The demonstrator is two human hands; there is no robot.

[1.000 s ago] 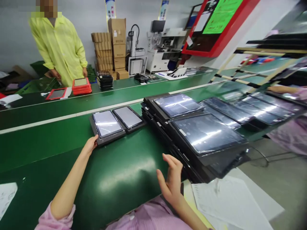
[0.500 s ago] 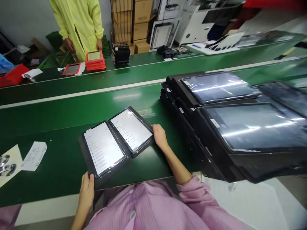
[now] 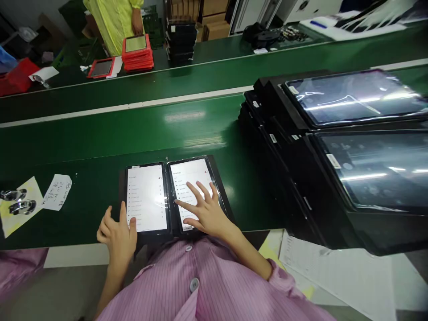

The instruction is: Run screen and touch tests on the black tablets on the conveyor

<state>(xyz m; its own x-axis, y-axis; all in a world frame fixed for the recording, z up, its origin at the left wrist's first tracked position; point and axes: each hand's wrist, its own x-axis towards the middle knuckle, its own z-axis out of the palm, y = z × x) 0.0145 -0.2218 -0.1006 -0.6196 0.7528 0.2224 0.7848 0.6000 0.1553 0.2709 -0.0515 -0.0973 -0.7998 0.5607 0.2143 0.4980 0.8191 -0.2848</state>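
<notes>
Two tablets with lit white screens lie side by side on dark backings at the near edge of the green bench. Over the lower left corner of the left tablet (image 3: pixel 147 196) is my left hand (image 3: pixel 117 229), its fingers apart and holding nothing. My right hand (image 3: pixel 203 205) is spread over the screen of the right tablet (image 3: pixel 187 171), fingers stretched out; whether the fingertips touch the glass I cannot tell. Both screens show a list under a heading, partly covered by my right hand on the right one.
To the right rises a pile of black-backed tablets (image 3: pixel 368 98) in clear film. A handwritten slip (image 3: pixel 57 192) and shiny metal pieces (image 3: pixel 22 206) on yellowish paper lie left. Across the bench (image 3: pixel 100 140), red-framed tablets (image 3: pixel 137 58) and a black stack (image 3: pixel 180 40) stand near a person in yellow (image 3: pixel 115 22).
The two tablets have turned from slanted to nearly straight and sit closer to me. My right hand has left the right tablet's edge and spread over its screen; my left hand has opened.
</notes>
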